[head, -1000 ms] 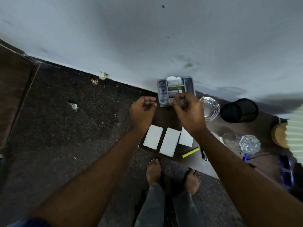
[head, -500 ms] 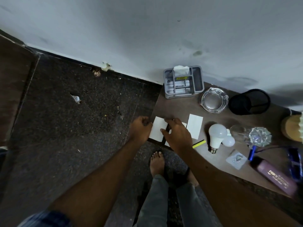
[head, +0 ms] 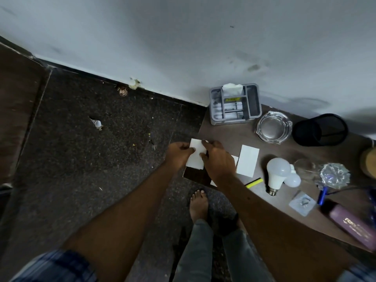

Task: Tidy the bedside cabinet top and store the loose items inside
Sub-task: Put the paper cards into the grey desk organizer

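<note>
Both in on the near-left corner of the cabinet top (head: 234,137); left hand (head: 179,152) and right hand (head: 218,161) pinching 1 white card (head: 195,157) from opposite sides, long axis running away from the body; 2nd card (head: 248,160) just right of the right hand, another half hidden under its wrist; organiser tray (head: 236,104) straight ahead, path clear; bulb (head: 276,174), ashtray (head: 273,127), mesh cup (head: 320,129) further right, out of the way.
</note>
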